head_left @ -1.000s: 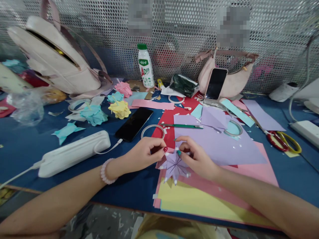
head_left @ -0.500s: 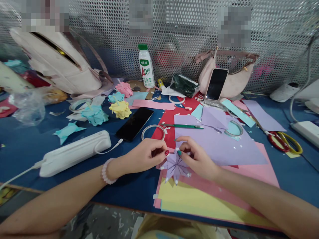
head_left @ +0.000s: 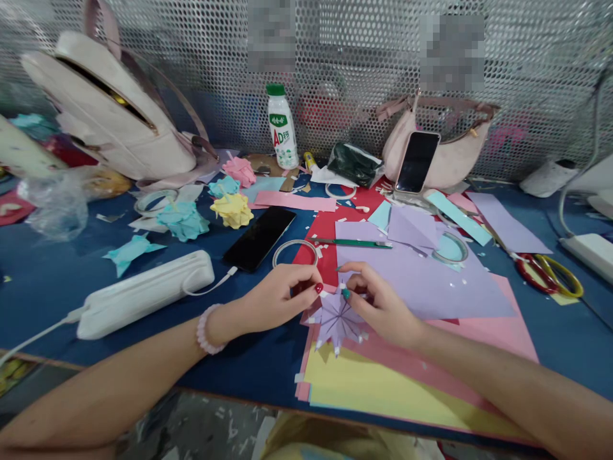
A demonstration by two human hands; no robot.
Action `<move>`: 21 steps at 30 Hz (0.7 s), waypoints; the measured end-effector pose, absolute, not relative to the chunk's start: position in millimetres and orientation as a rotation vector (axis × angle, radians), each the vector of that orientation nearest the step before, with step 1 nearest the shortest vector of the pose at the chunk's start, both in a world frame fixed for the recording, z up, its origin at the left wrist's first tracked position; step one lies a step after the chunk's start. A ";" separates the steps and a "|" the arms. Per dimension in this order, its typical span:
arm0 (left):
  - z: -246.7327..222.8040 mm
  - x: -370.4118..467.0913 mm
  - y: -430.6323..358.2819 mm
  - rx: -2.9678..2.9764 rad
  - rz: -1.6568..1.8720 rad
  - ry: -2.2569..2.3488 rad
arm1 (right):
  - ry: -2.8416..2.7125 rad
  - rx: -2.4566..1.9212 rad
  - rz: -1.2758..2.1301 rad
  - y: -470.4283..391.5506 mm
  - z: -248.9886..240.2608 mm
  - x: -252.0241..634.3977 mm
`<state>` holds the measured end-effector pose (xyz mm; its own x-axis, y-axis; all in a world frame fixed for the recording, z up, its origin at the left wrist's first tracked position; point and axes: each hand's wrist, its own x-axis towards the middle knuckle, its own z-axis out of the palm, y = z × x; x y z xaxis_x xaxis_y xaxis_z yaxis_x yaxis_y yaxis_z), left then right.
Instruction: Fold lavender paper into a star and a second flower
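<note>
A folded purple paper star (head_left: 338, 319) with several points hangs between my hands, over the stacked paper sheets. Small white bits, like tape, show at some of its tips. My left hand (head_left: 282, 294) pinches thumb to forefinger at the star's upper left. On the star's upper right, my right hand (head_left: 378, 300) is closed with its thumb at an upper point. Beneath lie a pink and yellow paper stack (head_left: 383, 390) and a large purple sheet (head_left: 460, 294). A green craft knife (head_left: 359, 243) rests just beyond my fingers.
A roll of tape (head_left: 274, 255) and a phone (head_left: 261, 237) lie left of centre. Nearer sits a white power bank (head_left: 143, 295) with cables. Several folded paper shapes (head_left: 182, 220) are behind. Scissors (head_left: 531, 273) lie right; a bottle (head_left: 282, 131) and handbag (head_left: 460, 156) stand at the back.
The purple star has tilted slightly, so more of its front faces me. Both hands keep nearly the same place and grip.
</note>
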<state>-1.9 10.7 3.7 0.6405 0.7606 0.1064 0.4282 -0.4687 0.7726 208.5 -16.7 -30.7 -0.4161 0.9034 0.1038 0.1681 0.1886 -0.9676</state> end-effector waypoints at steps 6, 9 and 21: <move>0.6 -2.3 11.8 2.090 0.606 0.914 | -1.738 -1.007 1.285 -17.4 -30.7 208.4; 0.3 -1.9 12.7 2.100 0.606 0.910 | -1.738 -0.999 1.293 -17.6 -29.6 208.5; -6.9 -2.9 17.5 2.071 0.473 0.925 | -1.506 -1.064 1.294 -10.4 -32.1 209.4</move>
<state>-2.9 17.5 -6.9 0.6620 0.7493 0.0132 0.4493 -0.4109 0.7933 209.4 -10.4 -32.1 -0.2664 0.9608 0.0766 0.0685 0.0982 -0.9928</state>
